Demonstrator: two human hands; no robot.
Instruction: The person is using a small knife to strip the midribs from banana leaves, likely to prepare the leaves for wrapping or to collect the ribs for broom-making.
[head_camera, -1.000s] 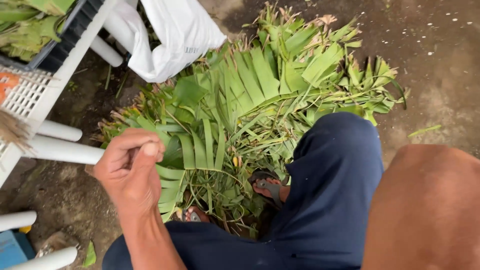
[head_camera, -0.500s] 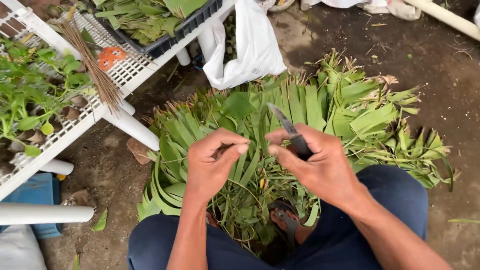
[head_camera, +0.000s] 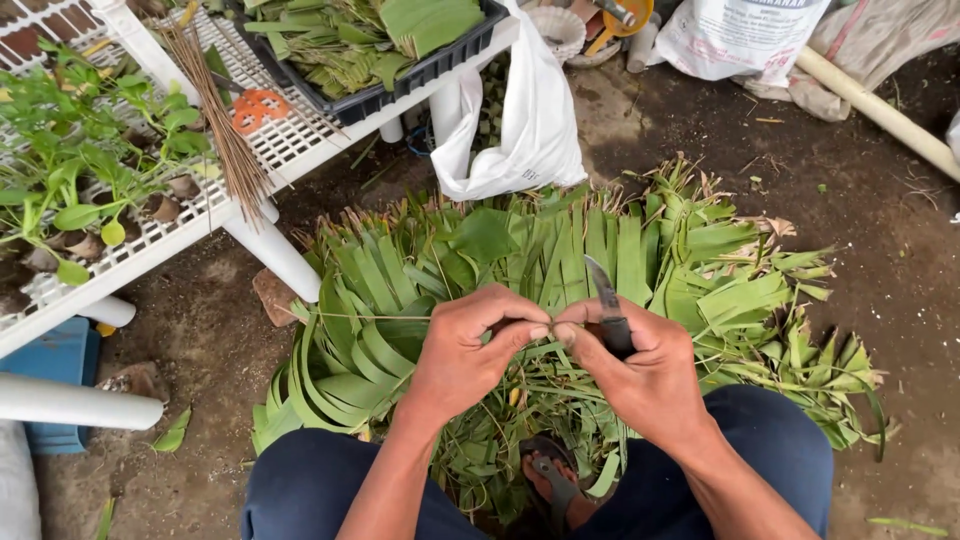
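The left hand (head_camera: 465, 350) is curled nearly closed, its thumb and forefinger pinching a thin leaf rib (head_camera: 370, 318) at the point where the two hands meet. The right hand (head_camera: 640, 375) is wrapped around the dark handle of a small knife (head_camera: 606, 300), while its thumb and forefinger tip press against the left hand's fingertips, so both hands nip the same thin strip between them. The knife blade rises out of the right fist and points away from the person, tilted slightly to the left, its long axis running nearly straight up from the knuckles. The rib stretches from the pinch out past the left hand, lying almost level and running sideways to the left. Directly beyond and under both hands lies a broad heap of cut green leaves (head_camera: 560, 260), fanned out on the dirt ground (head_camera: 880, 250), with the strips pointing away from the person. Below the hands, between the person's knees in dark blue trousers (head_camera: 760, 440), a sandalled foot (head_camera: 550, 480) rests among the leaves. Beyond the left hand stands a white slatted rack (head_camera: 290, 140) carrying small potted seedlings (head_camera: 80, 170), a bundle of brown sticks (head_camera: 225, 130) and a black tray of leaves (head_camera: 380, 45). A white plastic bag (head_camera: 520, 130) hangs from the rack, just beyond the leaf heap.
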